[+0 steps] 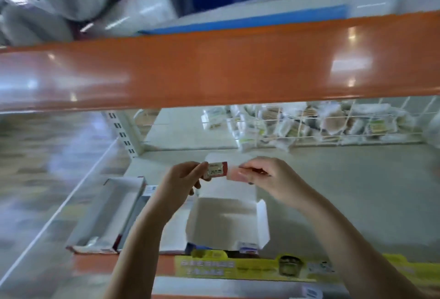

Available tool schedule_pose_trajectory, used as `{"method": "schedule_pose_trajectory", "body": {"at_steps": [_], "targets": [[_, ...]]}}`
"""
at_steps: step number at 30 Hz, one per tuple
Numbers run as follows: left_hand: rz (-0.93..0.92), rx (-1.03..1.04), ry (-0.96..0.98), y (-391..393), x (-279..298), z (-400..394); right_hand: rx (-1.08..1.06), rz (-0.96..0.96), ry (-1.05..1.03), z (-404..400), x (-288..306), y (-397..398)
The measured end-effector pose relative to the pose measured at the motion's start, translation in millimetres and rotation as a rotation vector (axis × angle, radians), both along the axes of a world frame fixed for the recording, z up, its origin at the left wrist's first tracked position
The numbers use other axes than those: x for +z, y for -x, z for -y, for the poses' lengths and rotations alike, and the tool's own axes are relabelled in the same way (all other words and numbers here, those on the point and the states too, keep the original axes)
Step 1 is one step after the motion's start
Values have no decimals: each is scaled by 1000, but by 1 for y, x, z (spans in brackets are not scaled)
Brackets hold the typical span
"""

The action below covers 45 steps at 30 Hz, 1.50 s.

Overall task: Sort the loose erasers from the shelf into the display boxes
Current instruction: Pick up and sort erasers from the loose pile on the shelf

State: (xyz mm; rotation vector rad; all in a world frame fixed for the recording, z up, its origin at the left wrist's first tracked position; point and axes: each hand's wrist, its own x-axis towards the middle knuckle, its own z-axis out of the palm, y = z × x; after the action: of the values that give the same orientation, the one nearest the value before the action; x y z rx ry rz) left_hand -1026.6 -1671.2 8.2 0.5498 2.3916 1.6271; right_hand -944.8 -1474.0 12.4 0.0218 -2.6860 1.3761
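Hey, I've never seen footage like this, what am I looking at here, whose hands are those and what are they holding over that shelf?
This is a single picture from a wide-angle camera worn on a person's head, looking forward and down, so the two bare arms reaching in from below are the wearer's own. No machine is involved. The left hand pinches a small wrapped eraser with a red and white label. The right hand pinches a pinkish eraser right beside it. Both are held above an open white display box standing on the pale shelf. A longer open box lies to its left. Behind, a wire basket holds packaged goods, too blurred to identify. The orange beam is the shelf above.
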Motion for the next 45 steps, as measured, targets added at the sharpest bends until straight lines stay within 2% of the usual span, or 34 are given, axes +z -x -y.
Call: {"method": "schedule_pose_trajectory", "body": {"at_steps": [5, 11, 16, 23, 28, 39, 45], "targets": [[-23, -8, 25, 24, 0, 68, 45, 114, 27, 60, -3, 31], [-83, 11, 122, 50, -10, 138, 128, 181, -71, 126, -10, 60], [-44, 6, 135, 58, -21, 174, 199, 288, -238, 162, -15, 78], [10, -57, 168, 59, -34, 185, 270, 485, -446, 166, -20, 80], [41, -105, 178, 59, -39, 184, 333, 592, -459, 167, -21, 76], [79, -122, 156, 59, -45, 176, 429, 652, -568, 183, -32, 83], [74, -136, 178, 57, -42, 179, 408, 643, -586, 185, -34, 85]]}}
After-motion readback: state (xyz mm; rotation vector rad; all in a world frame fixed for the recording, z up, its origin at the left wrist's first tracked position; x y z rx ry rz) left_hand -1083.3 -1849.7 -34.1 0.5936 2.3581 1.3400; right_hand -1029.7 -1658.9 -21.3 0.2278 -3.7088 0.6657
